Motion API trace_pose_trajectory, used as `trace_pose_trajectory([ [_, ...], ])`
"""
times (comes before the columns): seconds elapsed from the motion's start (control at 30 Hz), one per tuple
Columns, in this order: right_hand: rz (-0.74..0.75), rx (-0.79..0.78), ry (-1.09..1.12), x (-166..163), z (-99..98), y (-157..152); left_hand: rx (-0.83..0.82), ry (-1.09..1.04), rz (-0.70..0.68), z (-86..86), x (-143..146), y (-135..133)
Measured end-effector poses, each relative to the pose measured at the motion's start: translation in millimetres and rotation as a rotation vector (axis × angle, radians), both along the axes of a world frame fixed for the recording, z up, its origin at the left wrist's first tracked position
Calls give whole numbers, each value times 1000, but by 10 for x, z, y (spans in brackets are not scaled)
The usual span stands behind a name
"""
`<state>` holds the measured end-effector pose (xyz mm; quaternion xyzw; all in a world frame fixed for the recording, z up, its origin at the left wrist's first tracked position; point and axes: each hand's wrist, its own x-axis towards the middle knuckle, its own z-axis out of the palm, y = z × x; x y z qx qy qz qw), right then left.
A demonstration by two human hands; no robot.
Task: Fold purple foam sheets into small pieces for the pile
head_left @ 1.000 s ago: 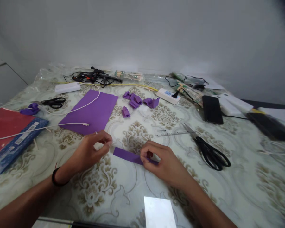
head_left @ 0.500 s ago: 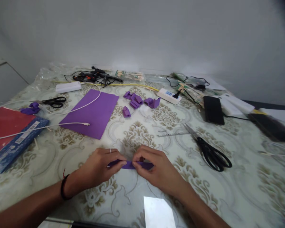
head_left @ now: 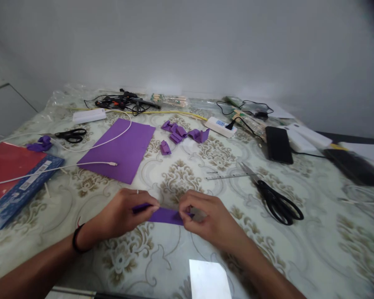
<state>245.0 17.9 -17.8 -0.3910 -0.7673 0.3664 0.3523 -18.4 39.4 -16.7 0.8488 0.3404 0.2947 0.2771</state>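
Observation:
A purple paper strip [head_left: 166, 215] stretches between my two hands, just above the patterned table cover [head_left: 162, 265]. My left hand [head_left: 129, 212] pinches it between thumb and fingers near its left part, and the strip's left end lies behind those fingers. Toward the other end, my right hand [head_left: 204, 216] pinches the strip, with a short bit showing past the fingertips. Beyond the hands lie a purple sheet [head_left: 121, 149] and several folded purple paper pieces [head_left: 178, 133]. Black-handled scissors [head_left: 277, 203] rest to the right with a clear ruler [head_left: 226, 176] beside their blades.
Smaller scissors [head_left: 71, 135], a crumpled purple piece [head_left: 40, 143] and a red-and-blue packet [head_left: 28, 182] are at the left. A white cable [head_left: 90, 163] crosses the purple sheet. Farther back are a power strip [head_left: 220, 126], black cords [head_left: 124, 101] and a phone [head_left: 279, 144].
My hands have moved apart, the left one to the left and the right one slightly right. More of the purple paper strip now shows between them.

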Motion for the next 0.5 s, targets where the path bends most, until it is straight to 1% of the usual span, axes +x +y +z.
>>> trace_pose_trajectory([
  [0.07, -32, -4, -24, 133, 11, 58, -40, -27, 77, 44, -81, 80],
  [0.17, -137, 21, -84, 287, 18, 134, -62, -19, 201, 70, -144, 164],
  [0.23, -186, 51, -91, 296, 15, 146, -64, -14, 224, 57, -128, 169],
  [0.33, -191, 102, -72, 161, 2, 89, -63, -22, 145, 6, -41, 95],
  [0.43, -105, 139, -45, -31, -15, -3, -25, -35, 42, -50, 47, -20],
  [0.5, -58, 131, -28, -118, -30, -49, 6, -16, 15, -75, 84, -76],
])
